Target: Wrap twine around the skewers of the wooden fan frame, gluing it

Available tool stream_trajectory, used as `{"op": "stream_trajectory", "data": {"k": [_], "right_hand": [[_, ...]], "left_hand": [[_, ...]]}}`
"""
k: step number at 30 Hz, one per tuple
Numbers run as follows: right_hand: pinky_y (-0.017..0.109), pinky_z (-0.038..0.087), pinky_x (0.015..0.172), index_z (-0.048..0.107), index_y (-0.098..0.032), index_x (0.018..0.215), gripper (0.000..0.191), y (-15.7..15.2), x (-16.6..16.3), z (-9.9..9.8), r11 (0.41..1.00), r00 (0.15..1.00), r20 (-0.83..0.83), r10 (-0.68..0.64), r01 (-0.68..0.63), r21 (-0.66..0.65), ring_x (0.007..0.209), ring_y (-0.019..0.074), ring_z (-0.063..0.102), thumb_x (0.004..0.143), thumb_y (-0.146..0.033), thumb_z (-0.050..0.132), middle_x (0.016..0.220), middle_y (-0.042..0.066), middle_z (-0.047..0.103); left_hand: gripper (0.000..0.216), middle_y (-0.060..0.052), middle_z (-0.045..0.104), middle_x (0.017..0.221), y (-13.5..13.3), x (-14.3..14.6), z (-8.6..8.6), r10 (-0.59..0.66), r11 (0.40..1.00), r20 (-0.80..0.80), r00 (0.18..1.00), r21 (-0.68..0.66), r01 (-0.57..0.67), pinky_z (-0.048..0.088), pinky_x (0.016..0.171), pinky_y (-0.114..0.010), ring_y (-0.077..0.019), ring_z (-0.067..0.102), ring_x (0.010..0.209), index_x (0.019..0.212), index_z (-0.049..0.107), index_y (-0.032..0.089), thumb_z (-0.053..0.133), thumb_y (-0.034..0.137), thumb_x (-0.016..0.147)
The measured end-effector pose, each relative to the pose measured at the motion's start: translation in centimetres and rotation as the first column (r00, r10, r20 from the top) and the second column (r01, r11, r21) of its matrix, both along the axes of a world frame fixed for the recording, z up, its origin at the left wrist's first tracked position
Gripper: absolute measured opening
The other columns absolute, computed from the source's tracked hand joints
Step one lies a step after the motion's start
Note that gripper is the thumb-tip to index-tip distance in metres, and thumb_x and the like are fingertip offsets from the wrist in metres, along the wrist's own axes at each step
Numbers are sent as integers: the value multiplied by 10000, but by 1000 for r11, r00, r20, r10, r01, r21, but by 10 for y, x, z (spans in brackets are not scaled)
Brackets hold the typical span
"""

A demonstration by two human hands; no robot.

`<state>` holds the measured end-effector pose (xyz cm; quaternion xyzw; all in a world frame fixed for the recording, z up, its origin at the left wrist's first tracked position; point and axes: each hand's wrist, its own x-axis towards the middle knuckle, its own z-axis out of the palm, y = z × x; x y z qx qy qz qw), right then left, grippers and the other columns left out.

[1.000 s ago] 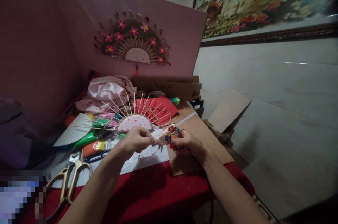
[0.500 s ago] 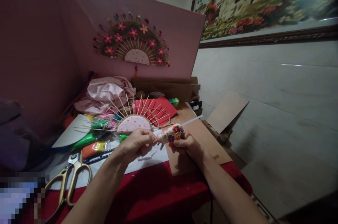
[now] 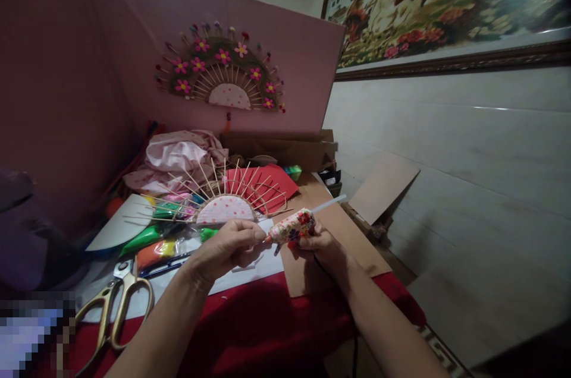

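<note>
A flower-patterned hot glue gun [image 3: 292, 226] is gripped in my right hand [image 3: 328, 247], its orange nozzle aimed left. Out of its back end sticks a pale glue stick [image 3: 329, 204], and a dark cord hangs below. My left hand [image 3: 236, 244] is closed in a pinch right by the nozzle tip; whatever lies between its fingers is hidden. Just beyond the hands lies a fan-shaped piece with thin wooden sticks and a half-round, pink-dotted centre [image 3: 225, 210].
Gold-handled scissors [image 3: 127, 301] lie at the left front, near a blue cutter [image 3: 165, 265] and bright clay packets [image 3: 143, 239]. Brown cardboard [image 3: 343, 247] covers the right side. Red paper [image 3: 267, 182] and crumpled cloth [image 3: 178, 155] lie behind. A finished-looking flowered fan [image 3: 223, 72] hangs on the pink board.
The glue gun has shifted slightly right, so its nozzle now shows a little apart from my left fingers. My left hand stays pinched in nearly the same place.
</note>
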<state>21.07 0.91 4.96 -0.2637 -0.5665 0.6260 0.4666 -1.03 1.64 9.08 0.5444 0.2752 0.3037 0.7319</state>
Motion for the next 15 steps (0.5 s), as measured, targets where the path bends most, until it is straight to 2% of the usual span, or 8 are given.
{"op": "stream_trajectory", "data": {"k": [3, 6, 15], "right_hand": [[192, 144, 300, 632, -97, 659, 293, -1, 0, 2, 999, 999, -17, 28, -29, -36, 295, 38, 324, 587, -365, 724, 502, 35, 608], [194, 129, 297, 641, -87, 661, 288, -2, 0, 5, 998, 999, 0, 46, -46, -46, 277, 31, 303, 626, -367, 695, 482, 32, 596], [183, 128, 283, 642, -70, 656, 300, -2, 0, 8, 989, 993, 83, 87, -77, -125, 265, 28, 305, 646, -368, 677, 477, 40, 601]], "left_hand": [[324, 50, 351, 391, -1, 0, 0, -22, 1000, 26, 999, -11, 23, 133, 337, -195, -34, 267, 330, 476, 462, 145, 625, 311, 702], [248, 56, 355, 378, -2, 1, 2, -29, 999, 40, 999, -36, 30, 129, 323, -186, -29, 252, 313, 509, 525, 133, 631, 283, 676], [170, 50, 388, 316, 2, 0, 1, -35, 998, -85, 996, -50, 31, 112, 286, -185, -29, 229, 252, 559, 621, 109, 625, 268, 621]]}}
